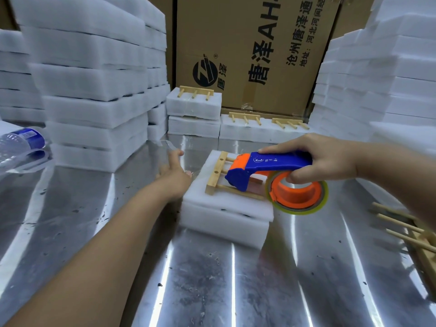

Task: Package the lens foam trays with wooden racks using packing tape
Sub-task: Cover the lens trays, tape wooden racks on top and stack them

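A white foam tray stack (226, 215) lies on the steel table with a wooden rack (218, 178) on top of it. My right hand (316, 161) grips a blue and orange tape dispenser (273, 175) over the rack, its nose pointing left and down. The roll of clear tape (299, 194) hangs over the tray's right edge. My left hand (175, 173) sits at the tray's left edge, fingers stretched out, touching a strip of clear tape (168, 143) that rises from it.
Tall piles of white foam trays (94, 90) stand left and right. Finished packs with racks (194, 107) line the back, below a large cardboard box (254, 48). A water bottle (18, 143) lies far left. Loose wooden racks (408, 230) lie at the right edge.
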